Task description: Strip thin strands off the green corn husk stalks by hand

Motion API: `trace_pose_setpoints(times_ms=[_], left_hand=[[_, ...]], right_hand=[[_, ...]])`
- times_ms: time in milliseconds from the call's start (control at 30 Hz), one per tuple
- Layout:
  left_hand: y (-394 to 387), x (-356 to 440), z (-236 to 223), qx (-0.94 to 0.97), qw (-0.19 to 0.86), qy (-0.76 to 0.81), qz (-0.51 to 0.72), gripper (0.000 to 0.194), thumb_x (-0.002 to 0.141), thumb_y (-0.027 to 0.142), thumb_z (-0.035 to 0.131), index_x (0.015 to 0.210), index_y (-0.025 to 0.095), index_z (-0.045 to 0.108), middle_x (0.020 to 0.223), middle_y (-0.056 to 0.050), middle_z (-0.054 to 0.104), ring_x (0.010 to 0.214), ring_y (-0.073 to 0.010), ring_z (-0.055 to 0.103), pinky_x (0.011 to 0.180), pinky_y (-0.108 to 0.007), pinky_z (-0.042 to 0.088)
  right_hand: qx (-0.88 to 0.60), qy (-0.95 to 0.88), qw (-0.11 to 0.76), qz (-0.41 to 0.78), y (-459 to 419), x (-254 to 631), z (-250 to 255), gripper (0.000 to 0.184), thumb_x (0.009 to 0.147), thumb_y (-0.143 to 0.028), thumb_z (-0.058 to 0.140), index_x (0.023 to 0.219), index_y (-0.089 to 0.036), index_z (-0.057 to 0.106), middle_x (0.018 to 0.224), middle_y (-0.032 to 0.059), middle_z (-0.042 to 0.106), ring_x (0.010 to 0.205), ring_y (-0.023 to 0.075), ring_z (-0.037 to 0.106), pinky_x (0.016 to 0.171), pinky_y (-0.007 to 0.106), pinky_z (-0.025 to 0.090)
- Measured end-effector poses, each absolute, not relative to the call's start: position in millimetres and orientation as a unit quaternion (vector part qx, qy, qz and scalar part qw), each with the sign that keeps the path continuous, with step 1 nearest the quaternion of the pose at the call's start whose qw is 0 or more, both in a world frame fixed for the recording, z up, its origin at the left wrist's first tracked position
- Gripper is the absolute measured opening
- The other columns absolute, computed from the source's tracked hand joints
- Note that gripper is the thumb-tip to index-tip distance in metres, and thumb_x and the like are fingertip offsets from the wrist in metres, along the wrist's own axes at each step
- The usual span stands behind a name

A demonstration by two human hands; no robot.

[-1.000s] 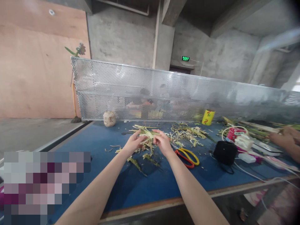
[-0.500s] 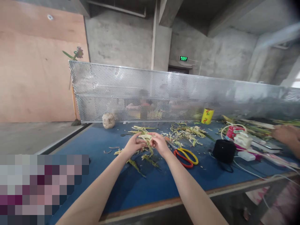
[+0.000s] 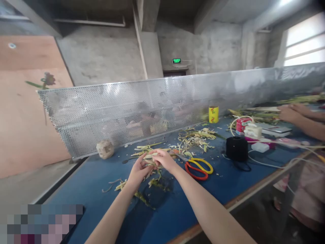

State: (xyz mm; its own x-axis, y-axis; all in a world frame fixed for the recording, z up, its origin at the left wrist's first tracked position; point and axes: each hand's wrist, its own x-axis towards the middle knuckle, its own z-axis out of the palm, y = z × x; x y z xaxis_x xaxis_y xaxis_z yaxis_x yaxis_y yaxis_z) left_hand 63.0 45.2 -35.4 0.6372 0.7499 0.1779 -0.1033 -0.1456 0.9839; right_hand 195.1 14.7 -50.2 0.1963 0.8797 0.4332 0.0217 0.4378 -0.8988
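Both hands meet over the blue tabletop (image 3: 93,189), fingers curled round a pale yellow-green strip of plant husk (image 3: 150,156). My left hand (image 3: 140,169) grips it from the left and below. Fingers of my right hand (image 3: 164,160) close on it from the right and above. Most of the strip is hidden behind the fingers. Pale plant scraps (image 3: 196,138) are strewn beyond the hands, and a darker green seed-like sprig (image 3: 144,199) lies below them. To the right rest scissors (image 3: 200,168) with one red and one yellow handle loop.
A perforated metal screen (image 3: 122,108) runs along the table's back. Near it stand a ball of twine (image 3: 105,149) and a yellow can (image 3: 213,114). Rightward are a black spool (image 3: 237,149), a pink packet (image 3: 243,125), cables and a co-worker's hands (image 3: 291,113) over stalks.
The view has tilted and turned to the right, so the table looks slanted. My right hand has shifted over the strip and closer to my left hand. The scissors lie unmoved.
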Motion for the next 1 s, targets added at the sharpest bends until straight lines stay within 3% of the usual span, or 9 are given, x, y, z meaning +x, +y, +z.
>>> trace_pose_setpoints(times_ms=[267,367,500,733,900,1000], left_hand=[[52.5,59.9,-32.2,0.648,0.589,0.273,0.398,0.068,0.057,0.015,0.071,0.115,0.015,0.038,0.072,-0.002,0.065,0.062,-0.016,0.064,0.051,-0.021,0.047],[57.6,56.2,-33.4,0.619,0.586,0.301,0.427,0.062,0.06,0.01,0.069,0.113,0.015,0.037,0.076,-0.004,0.064,0.063,-0.0167,0.065,0.051,-0.022,0.049],[61.1,51.8,-32.9,0.611,0.579,0.308,0.443,0.059,0.065,0.009,0.065,0.114,0.014,0.034,0.081,-0.007,0.064,0.067,-0.0176,0.066,0.051,-0.021,0.049],[55.1,53.5,-28.0,0.622,0.566,0.311,0.443,0.057,0.063,0.01,0.068,0.112,0.014,0.038,0.077,-0.007,0.065,0.057,-0.0163,0.065,0.045,-0.021,0.047],[56.0,53.4,-26.4,0.61,0.55,0.329,0.466,0.059,0.065,0.013,0.066,0.115,0.013,0.035,0.071,-0.005,0.065,0.058,-0.0148,0.064,0.047,-0.021,0.048],[59.5,51.8,-27.5,0.602,0.544,0.341,0.474,0.062,0.065,0.013,0.066,0.117,0.012,0.033,0.071,-0.004,0.065,0.057,-0.0144,0.063,0.049,-0.022,0.048]], right_hand=[[-0.468,-0.595,0.619,0.208,11.2,192.0,-52.0,0.025,0.075,-0.017,0.045,0.099,-0.02,0.051,0.055,-0.005,0.048,0.049,0.0098,0.044,0.051,0.022,0.034],[-0.487,-0.62,0.599,0.139,4.7,192.5,-50.1,0.028,0.074,-0.015,0.048,0.101,-0.023,0.053,0.063,-0.0033,0.051,0.057,0.0106,0.045,0.057,0.023,0.033],[-0.51,-0.636,0.573,0.081,2.4,196.0,-50.2,0.028,0.075,-0.014,0.046,0.1,-0.022,0.055,0.063,-0.0027,0.051,0.055,0.0102,0.043,0.054,0.022,0.03],[-0.52,-0.676,0.519,0.054,8.7,193.8,-56.6,0.016,0.072,-0.012,0.048,0.078,-0.02,0.06,0.048,-0.0055,0.045,0.041,0.0069,0.035,0.044,0.02,0.024],[-0.503,-0.687,0.522,0.053,5.1,190.5,-52.2,0.027,0.071,-0.013,0.048,0.096,-0.022,0.051,0.058,-0.0057,0.047,0.048,0.0082,0.041,0.047,0.019,0.03],[-0.491,-0.701,0.513,0.061,-2.4,186.9,-47.9,0.022,0.071,-0.017,0.051,0.092,-0.022,0.05,0.058,-0.0058,0.046,0.047,0.0082,0.04,0.046,0.019,0.03]])
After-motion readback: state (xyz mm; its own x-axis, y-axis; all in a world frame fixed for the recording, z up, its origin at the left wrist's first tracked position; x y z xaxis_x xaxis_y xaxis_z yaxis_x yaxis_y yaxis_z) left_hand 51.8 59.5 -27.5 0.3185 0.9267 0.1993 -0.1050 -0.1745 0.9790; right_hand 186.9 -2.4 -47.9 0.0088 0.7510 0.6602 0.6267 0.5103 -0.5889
